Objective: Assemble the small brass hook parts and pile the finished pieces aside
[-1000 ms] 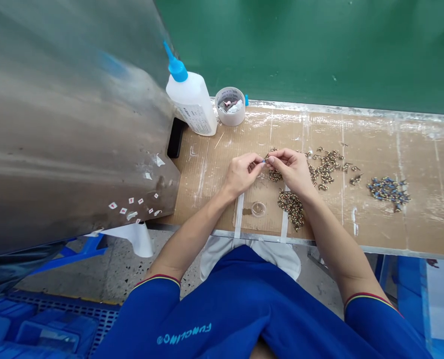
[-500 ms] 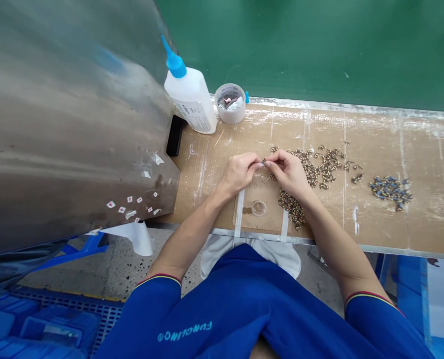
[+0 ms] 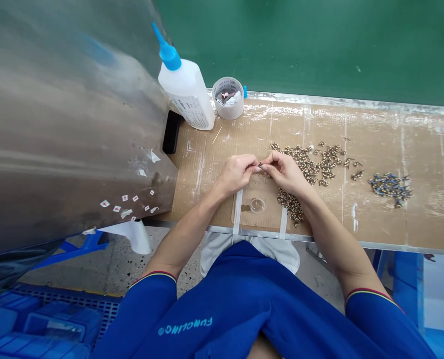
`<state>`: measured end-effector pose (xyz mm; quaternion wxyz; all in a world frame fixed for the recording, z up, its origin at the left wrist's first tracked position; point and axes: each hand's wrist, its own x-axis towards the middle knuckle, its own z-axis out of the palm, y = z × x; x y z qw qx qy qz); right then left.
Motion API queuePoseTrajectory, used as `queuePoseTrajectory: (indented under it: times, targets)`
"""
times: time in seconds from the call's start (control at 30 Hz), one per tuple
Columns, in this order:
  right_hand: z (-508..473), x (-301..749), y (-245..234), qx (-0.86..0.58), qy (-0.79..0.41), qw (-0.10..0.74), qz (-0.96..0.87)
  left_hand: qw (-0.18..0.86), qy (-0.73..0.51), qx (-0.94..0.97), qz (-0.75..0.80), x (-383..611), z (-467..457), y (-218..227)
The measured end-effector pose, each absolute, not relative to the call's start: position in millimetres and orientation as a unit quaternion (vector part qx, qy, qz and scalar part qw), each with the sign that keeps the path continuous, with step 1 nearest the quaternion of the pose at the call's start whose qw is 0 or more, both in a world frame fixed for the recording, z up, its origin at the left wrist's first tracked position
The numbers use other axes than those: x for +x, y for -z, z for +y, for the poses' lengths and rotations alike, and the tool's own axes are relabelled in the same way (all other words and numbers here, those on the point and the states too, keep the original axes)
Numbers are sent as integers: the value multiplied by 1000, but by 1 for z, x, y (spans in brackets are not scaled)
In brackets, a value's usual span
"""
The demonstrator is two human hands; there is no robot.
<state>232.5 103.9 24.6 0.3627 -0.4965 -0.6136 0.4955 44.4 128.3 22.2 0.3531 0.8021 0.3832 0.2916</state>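
In the head view, my left hand (image 3: 235, 174) and my right hand (image 3: 285, 172) meet fingertip to fingertip above the cardboard-covered bench. Both pinch one tiny dark metal piece (image 3: 260, 166), mostly hidden by the fingers; its exact kind cannot be made out. Beside and beyond my right hand spreads a heap of small brass-and-dark metal pieces (image 3: 307, 167), some lying partly behind the forearm. Farther right is a smaller pile of similar pieces with blue parts (image 3: 389, 187). A small clear round dish (image 3: 257, 205) sits below my hands, near the bench's front edge.
A white squeeze bottle (image 3: 192, 94) with a blue nozzle stands at the back left, beside a tape roll (image 3: 234, 110) holding scraps. A black object (image 3: 171, 132) and a thin wooden stick (image 3: 217, 134) lie close by. A metal panel (image 3: 76, 109) bounds the left side.
My hands stay together with a slight shift of the fingers around the small piece. A bluish spot seen between the fingertips earlier no longer shows. The whole view has shifted slightly.
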Motion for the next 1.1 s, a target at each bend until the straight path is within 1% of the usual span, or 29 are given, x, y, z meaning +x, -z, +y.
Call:
queuePoseTrajectory:
  times: [0.1, 0.27, 0.43, 0.67, 0.8, 0.97, 1.1]
  targets:
    - [103, 231, -25, -504, -479, 373, -614, 351, -306, 797, 385, 46, 129, -22]
    - [104, 229, -22, -499, -507, 417, -566, 369, -334, 782, 375, 46, 132, -22]
    - [106, 230, -20, -507, -497, 447, -544, 381, -341, 773, 376, 46, 134, -18]
    - [104, 230, -22, -510, -479, 429, -571, 347, -363, 787, 359, 50, 133, -14]
    - [103, 231, -23, -509, -473, 395, -601, 334, -354, 794, 364, 50, 132, -10]
    - [103, 232, -22, -507, -464, 368, -626, 337, -333, 799, 371, 51, 130, -6]
    - [103, 232, -21, -508, -462, 365, -629, 338, -342, 790, 380, 53, 128, -6]
